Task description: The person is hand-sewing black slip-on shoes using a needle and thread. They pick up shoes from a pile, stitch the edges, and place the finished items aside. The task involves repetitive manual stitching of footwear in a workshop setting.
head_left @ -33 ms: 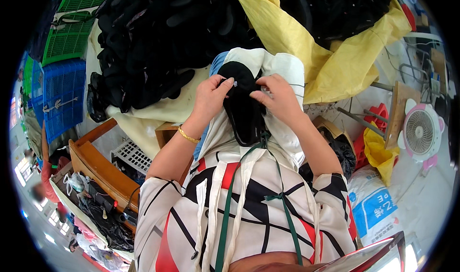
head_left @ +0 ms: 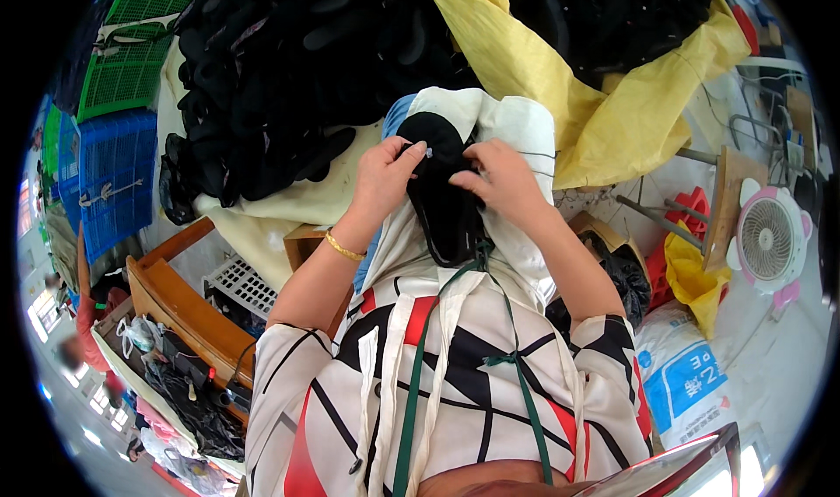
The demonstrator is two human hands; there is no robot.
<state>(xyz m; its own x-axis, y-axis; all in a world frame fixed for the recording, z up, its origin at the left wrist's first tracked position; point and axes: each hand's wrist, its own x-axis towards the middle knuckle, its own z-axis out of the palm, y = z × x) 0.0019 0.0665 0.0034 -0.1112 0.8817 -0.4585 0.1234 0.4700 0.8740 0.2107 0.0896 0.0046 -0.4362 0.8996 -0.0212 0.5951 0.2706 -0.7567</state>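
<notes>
at the far left, another person's red sleeve (head_left: 86, 322) is partly seen below a blue crate (head_left: 112, 178), with a green crate (head_left: 129, 51) above. next, a brown wooden piece of furniture (head_left: 188, 300) and a white slotted basket (head_left: 241, 285) are placed; toward the top, a large heap of black footwear (head_left: 289, 68) is piled.

in the middle, a black slipper (head_left: 446, 221) is laid lengthwise on the lap, over white cloth (head_left: 516, 116), its rounded end pointed away from the body. at its left edge it is pinched between the thumb and fingers of the left hand (head_left: 382, 171), a small pale bit showing at the thumb tip. at the slipper's right edge the right hand (head_left: 509, 180) is held, thumb and forefinger curled slightly apart; whether anything is gripped cannot be told.

to the right, yellow sheeting (head_left: 560, 86) is draped, then a white-and-blue sack (head_left: 687, 374) and a pink-and-white fan (head_left: 770, 239) are seen.
</notes>
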